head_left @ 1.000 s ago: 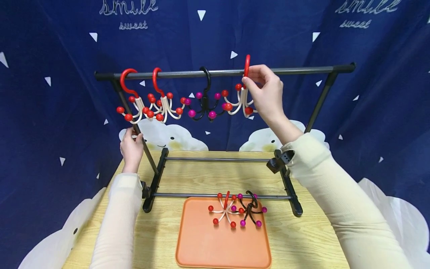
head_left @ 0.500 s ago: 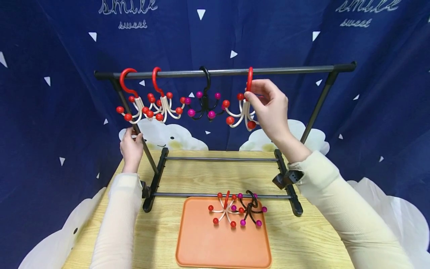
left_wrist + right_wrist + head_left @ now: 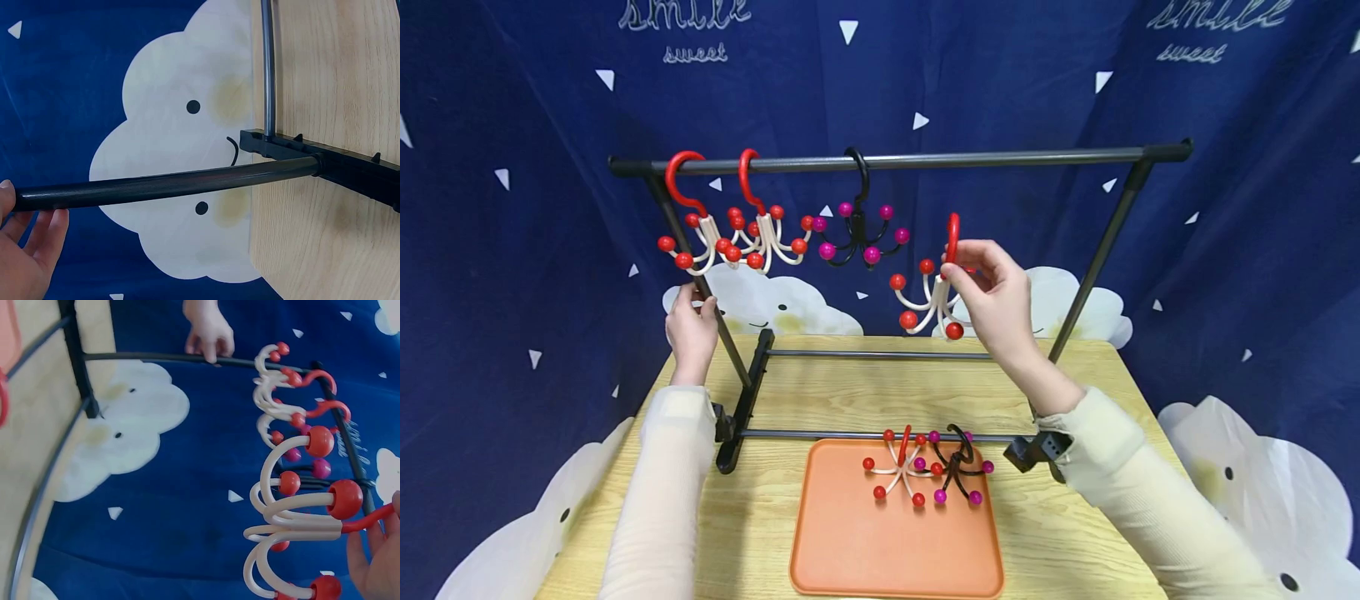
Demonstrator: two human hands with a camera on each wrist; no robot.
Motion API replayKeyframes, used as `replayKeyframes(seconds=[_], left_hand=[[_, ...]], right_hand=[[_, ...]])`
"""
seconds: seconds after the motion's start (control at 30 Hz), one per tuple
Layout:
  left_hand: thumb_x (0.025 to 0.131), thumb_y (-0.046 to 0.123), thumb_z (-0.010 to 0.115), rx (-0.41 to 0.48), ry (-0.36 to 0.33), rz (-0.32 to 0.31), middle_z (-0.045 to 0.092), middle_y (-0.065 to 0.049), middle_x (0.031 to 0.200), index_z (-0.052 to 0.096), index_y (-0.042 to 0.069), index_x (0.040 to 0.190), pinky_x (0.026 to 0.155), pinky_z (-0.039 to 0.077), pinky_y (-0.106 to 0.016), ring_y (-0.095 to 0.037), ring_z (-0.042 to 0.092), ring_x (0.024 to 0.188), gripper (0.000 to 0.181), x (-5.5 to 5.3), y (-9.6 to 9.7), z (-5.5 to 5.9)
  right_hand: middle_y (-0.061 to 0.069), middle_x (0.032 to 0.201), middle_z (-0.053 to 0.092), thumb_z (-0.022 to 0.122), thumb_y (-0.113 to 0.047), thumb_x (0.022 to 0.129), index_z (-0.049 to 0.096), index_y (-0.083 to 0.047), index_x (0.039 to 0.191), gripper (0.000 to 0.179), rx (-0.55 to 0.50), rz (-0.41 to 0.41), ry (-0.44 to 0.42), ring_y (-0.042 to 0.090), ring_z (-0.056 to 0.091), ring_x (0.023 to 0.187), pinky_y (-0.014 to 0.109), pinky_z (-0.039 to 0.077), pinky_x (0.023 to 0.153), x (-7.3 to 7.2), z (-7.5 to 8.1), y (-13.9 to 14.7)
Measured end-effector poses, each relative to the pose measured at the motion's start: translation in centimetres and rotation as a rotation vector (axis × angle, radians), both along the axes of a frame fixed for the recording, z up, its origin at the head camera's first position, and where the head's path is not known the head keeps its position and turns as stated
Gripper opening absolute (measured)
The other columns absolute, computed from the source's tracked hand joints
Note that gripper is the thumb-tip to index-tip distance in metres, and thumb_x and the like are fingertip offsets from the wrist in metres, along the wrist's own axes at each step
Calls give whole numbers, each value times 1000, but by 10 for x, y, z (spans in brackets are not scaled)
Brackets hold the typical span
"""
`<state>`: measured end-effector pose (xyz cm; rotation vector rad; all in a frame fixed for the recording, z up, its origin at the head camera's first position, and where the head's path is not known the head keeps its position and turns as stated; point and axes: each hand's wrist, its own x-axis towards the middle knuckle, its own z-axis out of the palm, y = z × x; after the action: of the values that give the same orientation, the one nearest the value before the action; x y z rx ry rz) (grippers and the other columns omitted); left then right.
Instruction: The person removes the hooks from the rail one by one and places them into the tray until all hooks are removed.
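Note:
My right hand [image 3: 996, 292] pinches the red hook of a cream multi-arm hanger [image 3: 938, 296] with red ball tips, held in the air below the rack's top bar [image 3: 985, 158]. In the right wrist view that hanger [image 3: 300, 519] fills the lower right, the fingers at its red hook. My left hand [image 3: 692, 329] grips the rack's left upright [image 3: 162, 187], its fingers and thumb on either side of the tube. On the top bar hang two cream hangers with red hooks, one at the left end [image 3: 706, 237] and another [image 3: 767, 237], plus a black hanger [image 3: 857, 229] with magenta balls.
An orange tray [image 3: 887, 550] lies on the wooden table [image 3: 865, 392] in front of the rack. At its back right are a cream hanger [image 3: 901, 471] and a black one [image 3: 957, 467], overlapping. The rack's lower rails [image 3: 820, 434] cross behind the tray. A blue curtain [image 3: 985, 58] hangs behind.
The right hand has lowered its cream hanger from the top bar, so the hook is now off and below it. My left hand stays on the upright.

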<state>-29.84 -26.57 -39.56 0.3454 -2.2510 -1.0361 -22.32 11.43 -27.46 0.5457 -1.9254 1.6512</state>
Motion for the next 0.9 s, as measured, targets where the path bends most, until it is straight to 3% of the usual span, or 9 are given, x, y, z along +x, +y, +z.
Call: replayKeyframes(seconds=[0.23,0.63,0.9], left_hand=[[90,15,54,8,-11,-9,62,-14,106,54,6,110,83,45,-44,-31,63,93,22,0,0,0],[91,16,53,8,-20,-7,62,-14,107,54,7,111,83,44,-45,-31,62,93,23,-1,1,-1],[91,17,53,10,-16,-8,62,-14,107,54,6,111,84,44,-45,-31,62,93,23,-1,0,-1]], right_hand=[[19,93,64,66,0,79,61,6,98,21,42,46,-52,3,61,82,17,50,75,7,-24,-7],[12,91,66,67,-7,80,62,-1,96,18,157,133,-179,6,62,83,22,52,73,21,-67,-28],[14,91,68,69,-6,78,64,-2,93,16,154,209,-252,13,65,83,25,52,76,27,-92,-47]])
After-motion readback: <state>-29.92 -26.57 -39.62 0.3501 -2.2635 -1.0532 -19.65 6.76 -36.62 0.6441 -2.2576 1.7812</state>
